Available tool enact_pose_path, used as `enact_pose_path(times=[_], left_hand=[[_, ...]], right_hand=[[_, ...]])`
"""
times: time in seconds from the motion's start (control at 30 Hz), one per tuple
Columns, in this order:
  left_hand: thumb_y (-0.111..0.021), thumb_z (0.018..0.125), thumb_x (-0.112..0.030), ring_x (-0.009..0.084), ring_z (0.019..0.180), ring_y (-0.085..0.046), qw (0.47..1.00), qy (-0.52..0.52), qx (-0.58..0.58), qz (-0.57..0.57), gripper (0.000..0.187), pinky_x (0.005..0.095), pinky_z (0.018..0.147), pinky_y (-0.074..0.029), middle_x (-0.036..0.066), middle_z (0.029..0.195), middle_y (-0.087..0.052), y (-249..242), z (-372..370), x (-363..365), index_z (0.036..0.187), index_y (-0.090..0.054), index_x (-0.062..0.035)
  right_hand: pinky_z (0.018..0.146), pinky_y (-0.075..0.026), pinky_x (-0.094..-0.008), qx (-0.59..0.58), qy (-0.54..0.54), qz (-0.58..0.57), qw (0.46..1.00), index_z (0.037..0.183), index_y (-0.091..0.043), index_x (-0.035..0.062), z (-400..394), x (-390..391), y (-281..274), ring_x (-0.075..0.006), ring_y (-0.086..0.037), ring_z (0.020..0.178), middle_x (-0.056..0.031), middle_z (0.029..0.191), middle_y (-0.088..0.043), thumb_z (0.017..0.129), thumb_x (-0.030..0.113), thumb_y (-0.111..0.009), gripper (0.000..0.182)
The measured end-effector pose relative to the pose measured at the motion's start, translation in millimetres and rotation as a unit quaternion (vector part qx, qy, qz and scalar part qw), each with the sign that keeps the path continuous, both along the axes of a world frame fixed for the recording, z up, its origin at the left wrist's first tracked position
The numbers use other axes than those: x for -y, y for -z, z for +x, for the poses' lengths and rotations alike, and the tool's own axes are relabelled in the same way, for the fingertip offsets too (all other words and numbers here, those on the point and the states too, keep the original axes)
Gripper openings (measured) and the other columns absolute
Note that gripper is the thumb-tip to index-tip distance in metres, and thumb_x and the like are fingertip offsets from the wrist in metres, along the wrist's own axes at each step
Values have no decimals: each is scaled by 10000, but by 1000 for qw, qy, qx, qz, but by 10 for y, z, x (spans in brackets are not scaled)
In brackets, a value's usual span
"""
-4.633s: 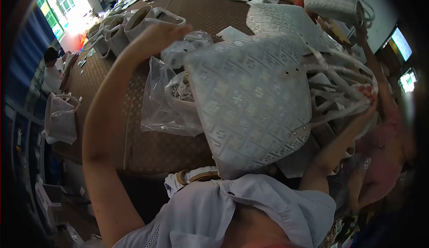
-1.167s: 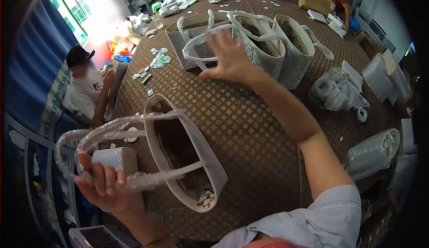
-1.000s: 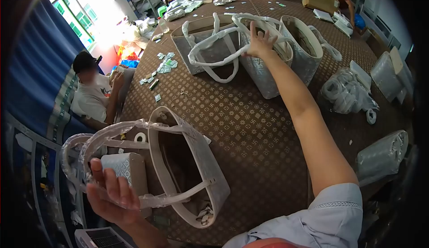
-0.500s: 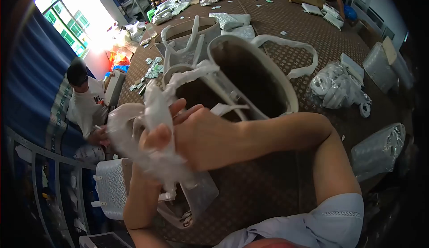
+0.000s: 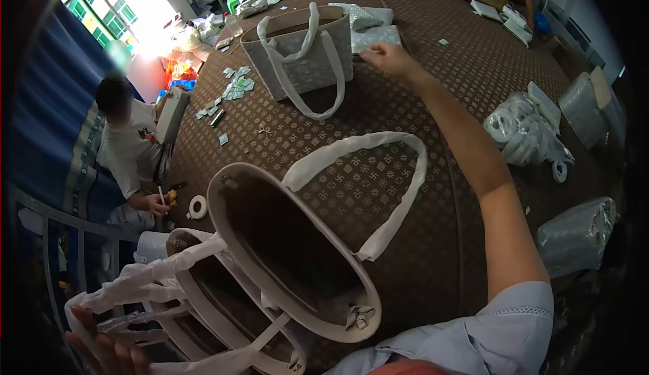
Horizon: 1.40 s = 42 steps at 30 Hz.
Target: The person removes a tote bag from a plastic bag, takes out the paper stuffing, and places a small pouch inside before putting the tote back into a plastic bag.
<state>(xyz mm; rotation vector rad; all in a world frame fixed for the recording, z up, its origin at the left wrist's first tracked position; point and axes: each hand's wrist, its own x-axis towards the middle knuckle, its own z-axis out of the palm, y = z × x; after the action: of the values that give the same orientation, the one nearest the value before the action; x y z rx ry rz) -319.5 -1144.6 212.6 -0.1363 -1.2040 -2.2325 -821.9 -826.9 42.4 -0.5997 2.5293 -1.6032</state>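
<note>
From where I stand, the step in hand looks like gathering the pale bags by their handles. The left hand (image 5: 111,351) is low over the near left corner, fingers bent through the wrapped handles (image 5: 138,277) and, as far as the shadow lets me judge, gripping them. Those handles run to a cluster of bags tipped together; the foremost bag (image 5: 368,287) gapes toward the wearer, its loose handle (image 5: 409,148) looping out over the tabletop (image 5: 433,267). Whether that cluster rests on the near edge or is held just clear of it, I can't tell.

One more standing bag (image 5: 305,68) is upright farther in, nearer the left edge than the right, with its handles drooping down its front. Getting hold of it would, I judge, call for the right hand (image 5: 391,61) to go a little left and open around a handle, while the left keeps its load steady.

The right arm comes in from the near right, elbow bent, forearm slanting toward the white packets (image 5: 378,37). Its fingers are drawn in toward the thumb; I can't tell whether they pinch anything.
</note>
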Motion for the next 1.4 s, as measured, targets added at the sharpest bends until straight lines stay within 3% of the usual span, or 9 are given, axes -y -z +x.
enact_pose_path(times=[0.23,0.33,0.47,0.63,0.83,0.97,1.13,1.3,1.4], left_hand=[[-418,828,-201,237,793,-517,999,-48,6,3,527,349,733,-455,138,866,-539,17,142,10,1285,-276,20],[-392,844,-220,225,749,-512,998,-61,4,9,525,340,697,-460,129,832,-532,78,157,21,1296,-260,12],[-358,865,-244,209,691,-506,997,-66,9,28,523,328,648,-467,117,787,-521,113,105,101,1311,-239,0],[-315,891,-274,189,618,-498,998,-50,1,40,521,313,588,-475,102,731,-508,154,29,149,1330,-213,-14],[-264,922,-311,165,530,-489,999,-40,-1,26,520,294,515,-485,84,664,-493,109,105,118,1353,-181,-32],[-230,943,-335,149,471,-483,1000,-10,-9,23,520,282,467,-492,73,619,-483,81,128,163,1368,-159,-43],[-187,970,-365,129,398,-475,996,79,-24,37,522,266,407,-500,58,563,-470,160,13,207,1387,-133,-58],[-223,982,-323,85,360,-396,998,26,47,-9,515,249,331,-417,26,570,-418,181,-140,110,1403,-76,-66],[-270,981,-307,75,416,-364,993,107,46,-4,509,232,362,-385,20,632,-402,162,-248,48,1383,-130,-26]], right_hand=[[1053,-202,-485,-23,159,40,986,1368,-184,-24,-681,1275,641,-353,-242,1304,-258,1390,-236,756,530,-597,923],[1080,-5,-486,-683,254,350,589,1365,-235,4,-824,1614,717,-336,-235,1312,-190,1383,-303,674,661,-547,1003],[1074,31,-497,-373,-39,588,717,1359,-270,26,-440,1659,678,-292,-283,1295,-137,1344,-387,595,703,-569,1064],[1099,-81,-436,-303,-179,707,614,1283,-375,-20,-198,1289,1417,-339,-357,1225,-207,1248,-449,653,456,-657,839],[1038,-262,-440,-270,-141,522,797,1272,-440,178,-442,777,2633,-308,-338,1255,-125,1342,-394,764,412,-497,562],[961,-369,-419,-227,-91,471,847,1184,-514,135,46,668,1803,-310,-489,1121,-142,1201,-526,753,400,-514,506],[613,-494,-325,259,-196,260,909,840,-618,-2,729,-5,1395,-175,-597,659,-92,806,-628,766,344,-542,361],[438,-490,-285,535,-222,-130,805,935,-576,57,1980,-626,540,-242,-629,593,-54,775,-613,818,524,-531,484],[651,-520,-371,541,-188,-418,705,1194,-466,-33,1949,-746,743,-295,-613,914,-140,1053,-587,817,664,-358,800]])
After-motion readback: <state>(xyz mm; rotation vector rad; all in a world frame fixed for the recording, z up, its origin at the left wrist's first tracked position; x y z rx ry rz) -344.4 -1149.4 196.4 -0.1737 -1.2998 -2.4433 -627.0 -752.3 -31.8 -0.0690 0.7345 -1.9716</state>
